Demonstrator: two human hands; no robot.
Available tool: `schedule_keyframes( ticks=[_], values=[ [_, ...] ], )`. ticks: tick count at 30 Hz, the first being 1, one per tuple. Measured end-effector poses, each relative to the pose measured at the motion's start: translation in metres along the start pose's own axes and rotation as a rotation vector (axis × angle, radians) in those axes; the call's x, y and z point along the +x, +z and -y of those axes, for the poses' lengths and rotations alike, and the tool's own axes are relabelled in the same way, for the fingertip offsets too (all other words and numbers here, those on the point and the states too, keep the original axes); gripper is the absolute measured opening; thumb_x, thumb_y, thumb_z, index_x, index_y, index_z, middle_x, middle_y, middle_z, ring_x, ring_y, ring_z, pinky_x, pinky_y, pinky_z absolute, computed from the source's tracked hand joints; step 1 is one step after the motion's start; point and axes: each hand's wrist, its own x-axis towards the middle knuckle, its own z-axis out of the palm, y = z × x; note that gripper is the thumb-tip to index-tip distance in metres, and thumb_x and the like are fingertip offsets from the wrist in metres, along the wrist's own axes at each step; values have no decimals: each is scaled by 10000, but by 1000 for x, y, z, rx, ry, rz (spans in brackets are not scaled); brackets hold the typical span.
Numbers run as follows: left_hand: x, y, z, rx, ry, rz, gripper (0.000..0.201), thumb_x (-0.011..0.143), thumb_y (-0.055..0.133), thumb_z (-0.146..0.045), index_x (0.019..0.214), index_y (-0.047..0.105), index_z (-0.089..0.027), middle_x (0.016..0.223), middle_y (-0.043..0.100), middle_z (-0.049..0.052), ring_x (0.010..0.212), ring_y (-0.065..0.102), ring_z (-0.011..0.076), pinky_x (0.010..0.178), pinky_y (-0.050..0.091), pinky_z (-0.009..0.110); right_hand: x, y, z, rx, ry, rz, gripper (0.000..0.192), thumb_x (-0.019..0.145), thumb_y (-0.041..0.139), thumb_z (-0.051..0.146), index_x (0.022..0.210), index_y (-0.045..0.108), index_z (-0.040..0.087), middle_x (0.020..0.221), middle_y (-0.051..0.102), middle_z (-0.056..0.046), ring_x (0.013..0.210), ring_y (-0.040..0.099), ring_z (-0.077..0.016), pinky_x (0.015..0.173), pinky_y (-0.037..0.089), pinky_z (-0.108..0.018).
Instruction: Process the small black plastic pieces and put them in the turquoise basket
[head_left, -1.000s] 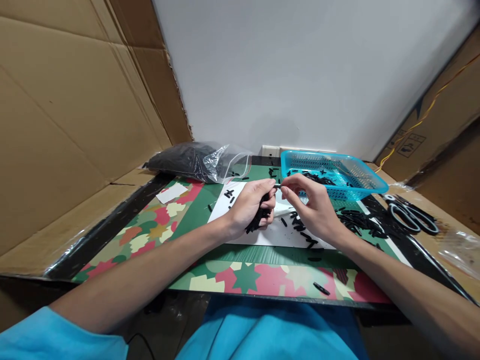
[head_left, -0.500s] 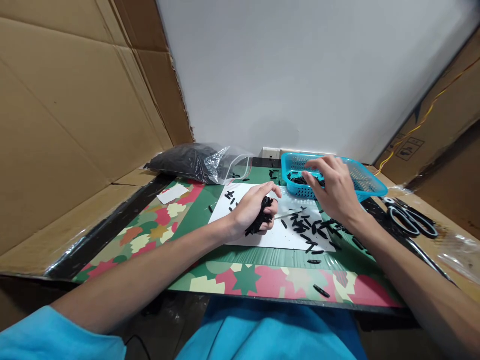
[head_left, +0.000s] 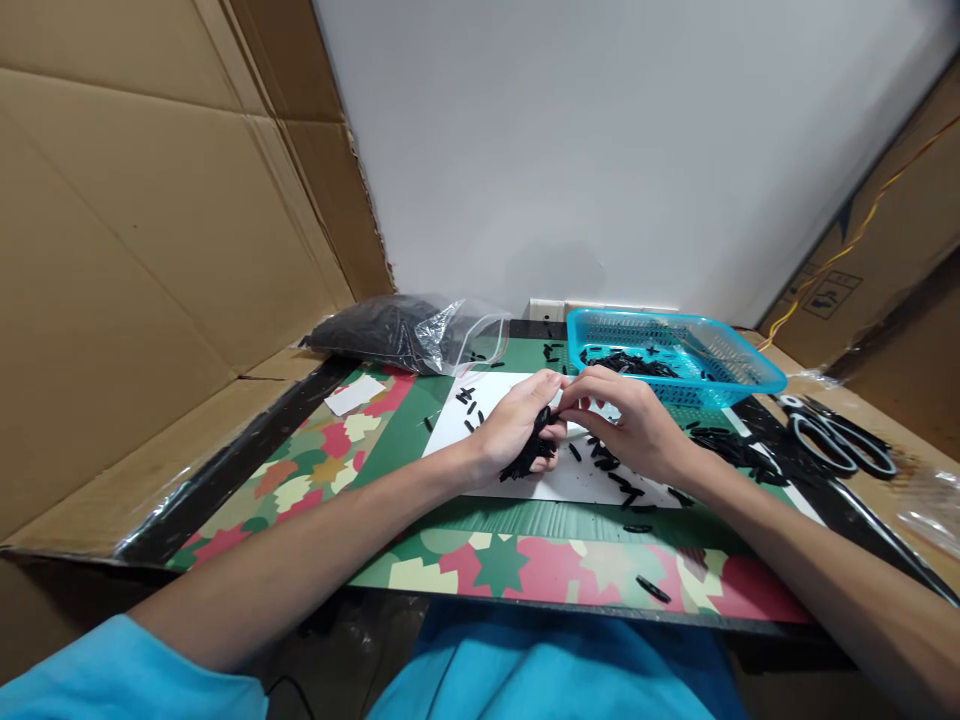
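The left hand [head_left: 517,432] is curled around a bunch of black pieces [head_left: 531,455]; the right hand [head_left: 628,425], just beside it, pinches at that bunch's top end with its fingertips.

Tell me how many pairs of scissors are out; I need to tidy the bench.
1: the scissors lie at the table's right edge, right of the blue basket. More could be hidden beyond the frame.

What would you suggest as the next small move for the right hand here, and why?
Probably pull one black piece from the bundle in the left hand: the right hand has its fingertips at the bundle's top, and the basket beside it holds similar pieces.
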Motion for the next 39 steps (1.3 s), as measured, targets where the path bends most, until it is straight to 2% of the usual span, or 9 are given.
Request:
schedule_keyframes(
  ticks=[6,10,15,22,34,36,39],
  values=[
    [-1,-5,-1,-16,-48,4,346,1022,516,-611,1070,508,-269,630,387,-97,387,421,72,355,313,130,0,-3,2,52,75,-131,84,1041,636,221,966,670,235,878,656,-12,772,597,-172,705,495,-315],
    [-2,-4,-3,-42,-26,3,356,1032,511,-581,963,514,-232,611,358,-99,364,410,65,348,300,138,1,-7,4,116,129,-227,94,1036,651,262,948,673,238,912,697,-20,827,639,-184,766,533,-350],
    [-3,0,-6,-46,4,44,402,1001,579,-568,844,480,-211,598,349,-96,366,420,66,346,294,149,-2,-8,2,215,224,-224,150,1037,670,359,959,686,231,922,697,-33,845,652,-187,748,531,-356],
    [-3,-1,-6,-8,49,35,386,991,599,-521,807,466,-209,588,354,-95,361,429,67,338,297,149,-4,-5,-3,233,241,-223,191,1022,693,415,968,697,232,942,702,-43,866,661,-197,721,541,-354],
    [-3,0,-5,-6,54,33,390,987,610,-522,803,470,-208,585,356,-96,358,439,70,338,295,150,-2,-6,4,182,196,-213,165,1041,662,375,949,661,238,909,682,-30,817,633,-184,685,526,-342],
    [-3,0,-5,-9,48,34,387,983,611,-527,810,472,-210,587,355,-96,357,432,71,339,295,153,-2,-8,3,118,166,-221,136,1050,642,341,955,654,244,907,683,-27,809,629,-187,691,529,-347],
    [-4,1,-6,-16,33,31,383,986,597,-535,819,468,-215,589,343,-95,358,417,71,343,283,148,-3,-17,-6,-126,32,-247,101,1059,602,256,979,665,251,924,699,-44,851,620,-217,749,523,-389]
  ],
)
